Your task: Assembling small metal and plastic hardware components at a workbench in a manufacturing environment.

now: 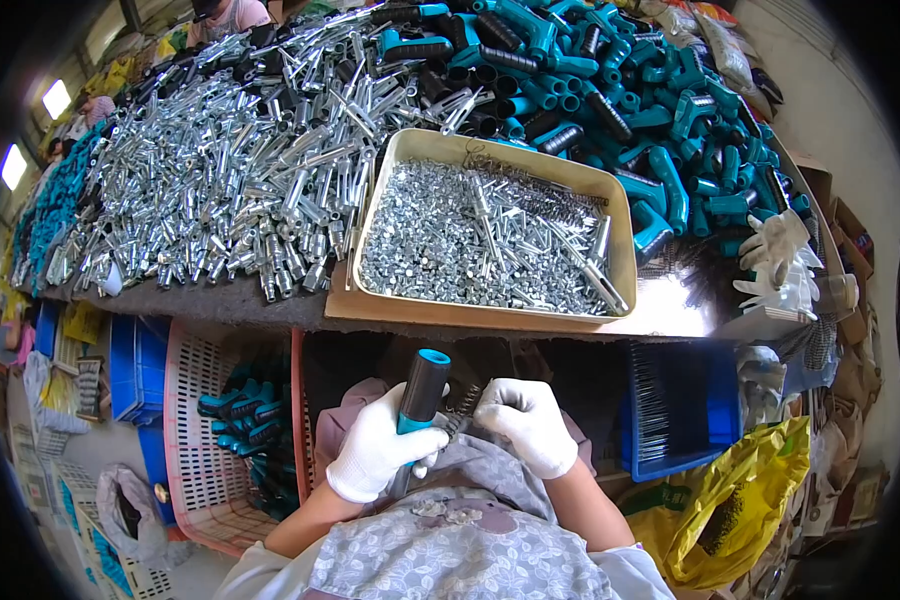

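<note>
My left hand (370, 448), in a white glove, is wrapped round a teal and black tool handle (427, 388). The handle stands nearly upright, with its round teal-rimmed end up. A dark coil spring (466, 400) shows between my hands, next to the handle. My right hand (532, 425), gloved in white too, has its fingers curled in a pinch at the spring's right side. The spring's lower end lies close to my left fingers, and I cannot tell whether it touches the handle. Both hands are above my lap, in front of the table edge.
A cream tray (372, 235) of small metal parts and springs sits at the table's front. Metal rods and fittings (220, 160) pile up left, teal handles (670, 180) right. Below are a pink basket (195, 400), a blue bin (685, 455) and a yellow bag (740, 500). People work beyond.
</note>
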`<action>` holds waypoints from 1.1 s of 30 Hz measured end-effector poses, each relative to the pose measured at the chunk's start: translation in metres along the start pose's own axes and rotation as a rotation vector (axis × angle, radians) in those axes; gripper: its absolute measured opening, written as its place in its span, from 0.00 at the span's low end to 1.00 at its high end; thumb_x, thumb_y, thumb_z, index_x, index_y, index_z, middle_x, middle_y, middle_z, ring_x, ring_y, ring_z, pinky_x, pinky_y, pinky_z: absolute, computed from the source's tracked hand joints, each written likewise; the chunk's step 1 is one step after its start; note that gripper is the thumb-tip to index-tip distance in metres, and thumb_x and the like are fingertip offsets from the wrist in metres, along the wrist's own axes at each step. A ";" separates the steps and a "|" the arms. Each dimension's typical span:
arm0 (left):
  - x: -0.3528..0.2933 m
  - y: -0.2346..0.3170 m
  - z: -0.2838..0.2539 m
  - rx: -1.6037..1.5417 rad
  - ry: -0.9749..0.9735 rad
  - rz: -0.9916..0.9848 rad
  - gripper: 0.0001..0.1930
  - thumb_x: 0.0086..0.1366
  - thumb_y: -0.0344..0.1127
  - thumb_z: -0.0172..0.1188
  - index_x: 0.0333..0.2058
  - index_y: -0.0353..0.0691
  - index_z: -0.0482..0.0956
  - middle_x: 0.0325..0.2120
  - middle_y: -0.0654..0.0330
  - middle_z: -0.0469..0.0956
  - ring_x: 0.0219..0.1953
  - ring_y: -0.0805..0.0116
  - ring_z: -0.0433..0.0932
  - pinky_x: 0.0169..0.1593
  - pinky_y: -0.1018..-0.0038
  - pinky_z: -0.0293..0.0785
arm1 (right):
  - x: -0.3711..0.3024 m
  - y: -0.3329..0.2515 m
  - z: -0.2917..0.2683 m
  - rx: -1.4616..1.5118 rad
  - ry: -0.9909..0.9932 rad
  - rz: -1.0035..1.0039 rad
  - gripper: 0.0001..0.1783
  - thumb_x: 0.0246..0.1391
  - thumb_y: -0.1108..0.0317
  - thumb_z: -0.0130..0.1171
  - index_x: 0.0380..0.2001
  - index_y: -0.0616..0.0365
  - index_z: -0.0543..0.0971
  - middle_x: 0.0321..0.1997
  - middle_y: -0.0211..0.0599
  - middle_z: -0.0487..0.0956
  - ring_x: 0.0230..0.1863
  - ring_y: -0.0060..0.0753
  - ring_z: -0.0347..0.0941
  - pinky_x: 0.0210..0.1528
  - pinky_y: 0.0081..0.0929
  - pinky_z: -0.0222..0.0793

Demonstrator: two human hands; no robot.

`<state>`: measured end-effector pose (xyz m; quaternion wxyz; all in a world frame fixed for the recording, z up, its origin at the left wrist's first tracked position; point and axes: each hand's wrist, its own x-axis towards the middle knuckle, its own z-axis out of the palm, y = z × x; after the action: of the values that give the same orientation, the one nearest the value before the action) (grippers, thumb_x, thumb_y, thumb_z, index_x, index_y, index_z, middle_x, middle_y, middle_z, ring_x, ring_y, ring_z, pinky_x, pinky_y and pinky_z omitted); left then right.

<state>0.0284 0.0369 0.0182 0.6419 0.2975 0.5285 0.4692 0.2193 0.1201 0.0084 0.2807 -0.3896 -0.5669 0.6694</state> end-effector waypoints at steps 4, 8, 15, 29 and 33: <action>0.000 -0.002 -0.006 -0.282 -0.094 -0.070 0.26 0.59 0.24 0.60 0.57 0.31 0.67 0.30 0.58 0.76 0.22 0.73 0.75 0.23 0.76 0.71 | 0.000 0.001 -0.014 0.040 -0.085 0.039 0.08 0.49 0.73 0.59 0.19 0.62 0.75 0.19 0.22 0.71 0.24 0.12 0.62 0.27 0.19 0.59; 0.001 -0.005 -0.005 -0.448 -0.116 -0.090 0.25 0.59 0.24 0.57 0.57 0.32 0.67 0.32 0.53 0.77 0.23 0.71 0.75 0.24 0.74 0.72 | 0.001 -0.003 -0.009 0.094 -0.065 0.025 0.07 0.48 0.71 0.61 0.20 0.60 0.76 0.17 0.22 0.69 0.19 0.13 0.59 0.22 0.18 0.53; 0.003 -0.010 -0.002 -0.483 -0.045 -0.021 0.26 0.60 0.24 0.57 0.58 0.35 0.67 0.33 0.51 0.78 0.25 0.70 0.75 0.25 0.73 0.73 | -0.003 0.005 0.006 0.152 0.037 0.007 0.09 0.53 0.69 0.62 0.23 0.63 0.78 0.22 0.26 0.74 0.21 0.14 0.62 0.25 0.17 0.58; 0.011 -0.032 -0.010 -0.890 -0.226 -0.005 0.22 0.65 0.31 0.57 0.58 0.40 0.69 0.39 0.54 0.78 0.26 0.74 0.71 0.27 0.75 0.70 | 0.004 -0.009 0.008 -0.545 0.289 -0.700 0.10 0.43 0.82 0.64 0.32 0.62 0.83 0.24 0.39 0.79 0.24 0.29 0.74 0.29 0.24 0.69; 0.014 -0.031 -0.021 -1.007 -0.160 0.075 0.18 0.64 0.34 0.59 0.52 0.39 0.73 0.37 0.57 0.77 0.24 0.77 0.68 0.24 0.78 0.66 | 0.007 -0.001 -0.010 -0.520 0.489 -0.682 0.07 0.43 0.78 0.68 0.28 0.58 0.83 0.24 0.39 0.78 0.25 0.38 0.75 0.29 0.30 0.70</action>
<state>0.0171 0.0355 -0.0205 0.7267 0.0052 0.1751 0.6642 0.2238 0.1309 0.0074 0.5020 -0.3845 -0.7280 0.2648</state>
